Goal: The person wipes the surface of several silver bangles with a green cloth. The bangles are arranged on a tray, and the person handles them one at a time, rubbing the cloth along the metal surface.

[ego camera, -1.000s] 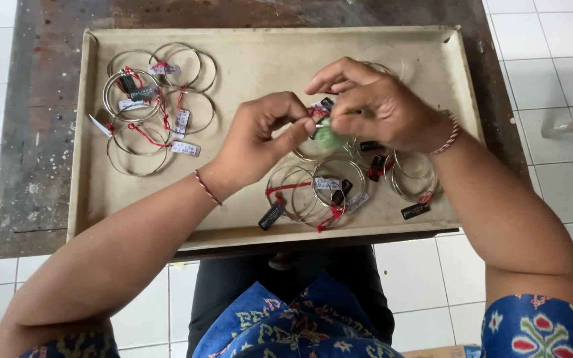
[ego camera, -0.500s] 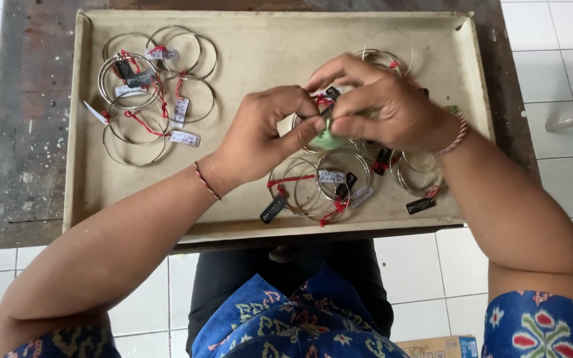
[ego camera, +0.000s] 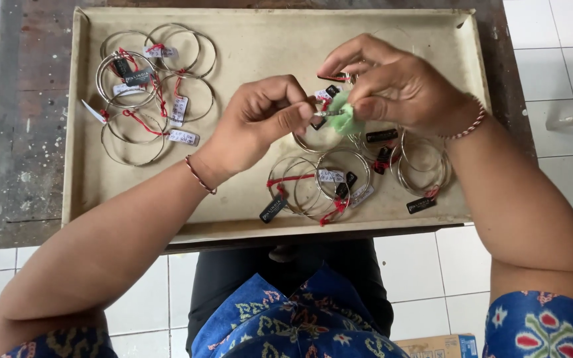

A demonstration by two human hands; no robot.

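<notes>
Over the middle of a beige tray, my left hand pinches a silver bangle with a red string and a dark tag. My right hand presses a small green cloth against that bangle's rim. Both hands nearly touch. Under them lies a heap of tagged silver bangles. Much of the held bangle is hidden by my fingers.
A second cluster of tagged bangles lies in the tray's upper left. More bangles sit under my right wrist. The tray rests on a worn dark wooden table above a white tiled floor. A cardboard box stands below.
The hands stay together on the bangle, shifting slightly; the green cloth has slid along the rim. The view has moved a little.
</notes>
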